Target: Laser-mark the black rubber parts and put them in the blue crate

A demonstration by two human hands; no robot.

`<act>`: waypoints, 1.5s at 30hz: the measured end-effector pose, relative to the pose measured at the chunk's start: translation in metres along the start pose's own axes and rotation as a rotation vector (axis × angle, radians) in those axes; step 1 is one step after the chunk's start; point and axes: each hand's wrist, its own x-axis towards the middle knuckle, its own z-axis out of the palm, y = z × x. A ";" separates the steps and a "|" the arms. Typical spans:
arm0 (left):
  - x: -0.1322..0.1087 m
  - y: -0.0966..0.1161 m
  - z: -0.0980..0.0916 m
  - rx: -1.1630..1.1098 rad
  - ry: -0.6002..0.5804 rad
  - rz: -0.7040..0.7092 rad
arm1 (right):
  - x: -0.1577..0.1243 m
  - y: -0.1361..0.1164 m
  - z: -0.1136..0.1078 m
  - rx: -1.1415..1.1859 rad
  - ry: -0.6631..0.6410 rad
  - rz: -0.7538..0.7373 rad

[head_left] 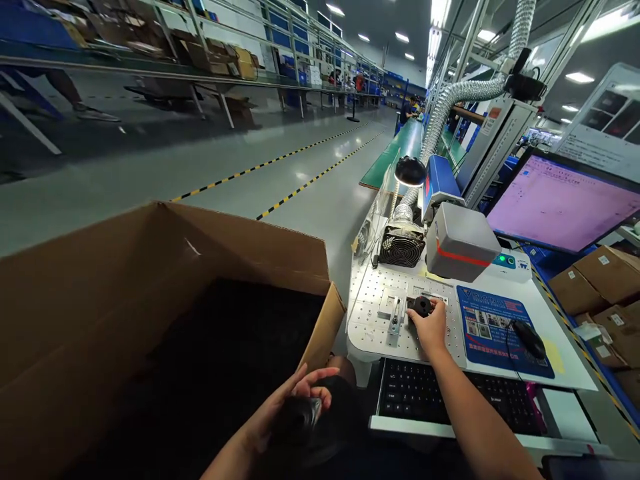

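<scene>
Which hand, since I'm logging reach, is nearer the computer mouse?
Right. The right hand is on the round black part, across the mouse pad from the computer mouse; the left hand is farther off, left of the keyboard.

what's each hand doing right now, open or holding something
Left hand: fingers loosely curled, dark part at the palm; firm grip cannot be told.
Right hand: closed, holding black round part.

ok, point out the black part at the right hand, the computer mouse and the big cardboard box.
Black part (422,307): head view, on its round upper face.
Computer mouse (529,339): head view, middle of its back.
Cardboard box (265,257): head view, inner side of its far wall.
</scene>
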 end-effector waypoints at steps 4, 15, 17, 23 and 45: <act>0.002 0.002 -0.004 -0.036 -0.001 -0.003 | -0.001 0.006 0.002 0.022 -0.044 -0.045; 0.002 0.006 -0.010 -0.170 -0.155 0.033 | -0.001 0.028 0.005 -0.005 -0.048 -0.111; 0.002 0.005 -0.011 -0.180 -0.156 0.037 | -0.001 0.029 0.008 0.023 -0.005 -0.124; 0.000 0.006 -0.007 -0.186 -0.172 0.038 | -0.001 0.033 0.015 0.084 0.069 -0.172; 0.000 0.004 -0.003 -0.110 -0.100 0.067 | 0.000 0.042 0.015 0.204 0.049 -0.120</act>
